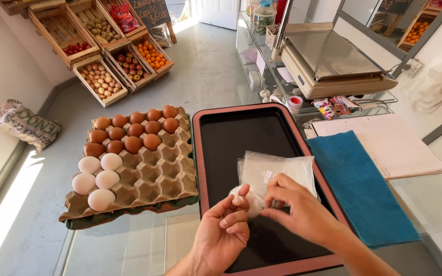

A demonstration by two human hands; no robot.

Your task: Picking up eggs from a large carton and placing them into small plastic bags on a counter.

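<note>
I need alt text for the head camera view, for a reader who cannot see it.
Two bare hands, left hand and right hand, pinch a clear plastic bag over a black tray. A cardboard egg tray with brown and white eggs lies left, a blue cloth right.

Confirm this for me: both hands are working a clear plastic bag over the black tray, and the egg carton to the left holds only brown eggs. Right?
Not quite. The egg carton holds brown eggs at its far end and five white eggs at its near left corner, as the head view shows. The rest stands: the left hand and right hand work a clear plastic bag over the black tray.
</note>
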